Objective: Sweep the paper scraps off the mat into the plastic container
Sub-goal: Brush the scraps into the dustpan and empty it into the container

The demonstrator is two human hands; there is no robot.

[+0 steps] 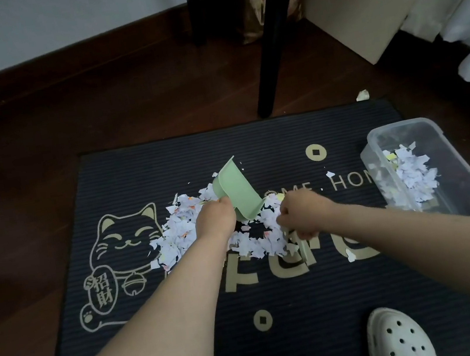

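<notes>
1. Nearest, well this side of the dustpan (237,191), a white clog (398,339) stands on the mat (309,304).
2. The left hand (216,221) is clenched on the dustpan's near left edge and holds it tilted. The right hand (301,216), just right of the dustpan, has its fingers curled round a pale green tool (300,246), probably a small brush.
3. The paper scraps (178,236) are heaped on the mat around the dustpan's near end, spreading left of it and toward the viewer. A few strays lie to its right.
4. To do this stroke well, I would press the pan's lip flat against the ribbed mat. Then brush in short pulls toward it, since the ribs will likely snag the scraps.
5. The plastic container (457,173) sits well right of the dustpan on the mat's edge, already holding scraps. The pan should stay level on the way there.
6. Beyond the dustpan to the right, one scrap (362,95) lies off the mat, near a dark furniture leg (268,49).
7. Hard to make out:
   - The tool's head is hidden under the hand and the scraps.
   - The pan's lip and grip are covered.
   - I cannot tell whether the pan holds anything.
   - The right forearm crosses the container's near corner.
</notes>
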